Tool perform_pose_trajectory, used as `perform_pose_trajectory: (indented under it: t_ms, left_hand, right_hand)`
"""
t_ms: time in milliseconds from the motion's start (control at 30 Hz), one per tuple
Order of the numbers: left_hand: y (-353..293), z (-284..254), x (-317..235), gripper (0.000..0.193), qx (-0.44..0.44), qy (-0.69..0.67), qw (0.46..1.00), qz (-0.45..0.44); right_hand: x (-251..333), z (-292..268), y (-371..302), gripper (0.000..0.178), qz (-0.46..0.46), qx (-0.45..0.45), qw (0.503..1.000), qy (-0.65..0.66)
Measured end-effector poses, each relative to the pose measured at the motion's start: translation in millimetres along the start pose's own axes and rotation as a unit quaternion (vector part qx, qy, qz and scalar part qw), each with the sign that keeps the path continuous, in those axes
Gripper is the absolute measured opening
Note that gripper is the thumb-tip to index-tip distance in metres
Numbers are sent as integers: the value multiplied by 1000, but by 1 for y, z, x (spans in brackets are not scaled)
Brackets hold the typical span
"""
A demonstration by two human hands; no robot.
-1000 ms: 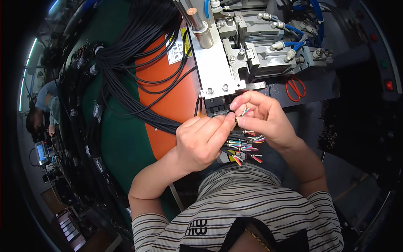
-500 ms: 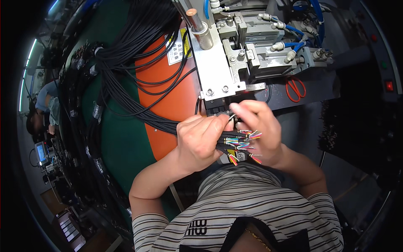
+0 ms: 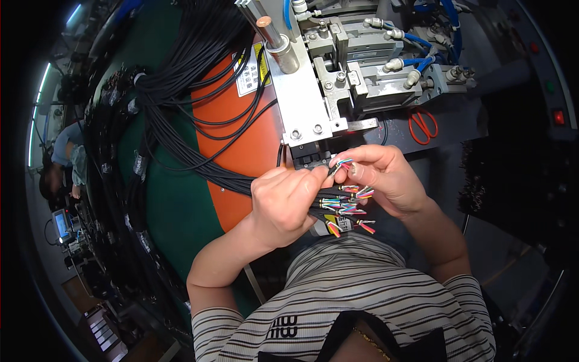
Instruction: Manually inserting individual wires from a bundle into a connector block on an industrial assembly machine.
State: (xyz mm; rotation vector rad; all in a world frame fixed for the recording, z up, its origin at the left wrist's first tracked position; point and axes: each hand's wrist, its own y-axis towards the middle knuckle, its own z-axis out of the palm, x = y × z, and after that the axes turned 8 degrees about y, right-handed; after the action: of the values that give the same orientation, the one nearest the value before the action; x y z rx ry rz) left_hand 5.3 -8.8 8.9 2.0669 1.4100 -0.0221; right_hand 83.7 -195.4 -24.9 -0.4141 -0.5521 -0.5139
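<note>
L hand (image 3: pixel 283 202) closed round a bunch of blk cables (image 3: pixel 223 172), thumb + forefinger at one cable's end. R hand (image 3: pixel 392 178) part-curled, thumb + forefinger nearly tog. at that cable's multicol. wires (image 3: pixel 345 161); can't tell if pinching. Other stripped ends (image 3: pixel 350 208) fan out to the R of L hand, below the R fingers, just above striped shirt (image 3: pixel 344 283). Cables run up-L over orange panel (image 3: pixel 208 136) & green table (image 3: pixel 172 199). Pneumatic fixture (image 3: pixel 304 102) w/ blue hoses (image 3: pixel 422 41) beyond hands; red-handled scissors (image 3: pixel 423 127) lie to its R.
</note>
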Motion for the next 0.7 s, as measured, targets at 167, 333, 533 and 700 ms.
perform_pose_trajectory:
  t_ms: [167, 333, 533, 700]
  left_hand:
    - [5, -7, 5, 31, 46, -166, 983, -66]
    - [3, -8, 12, 13, 81, -300, 939, -151]
    - [5, -16, 20, 15, 160, -352, 905, -176]
    - [5, -10, 8, 29, 145, -260, 939, -174]
  right_hand:
    - [3, -1, 4, 20, -37, 24, 999, -30]
    - [10, 3, 8, 17, -63, 35, 991, -112]
    - [12, 4, 8, 17, -100, 38, 978, -179]
    - [12, 2, 7, 13, -91, 15, 978, -186]
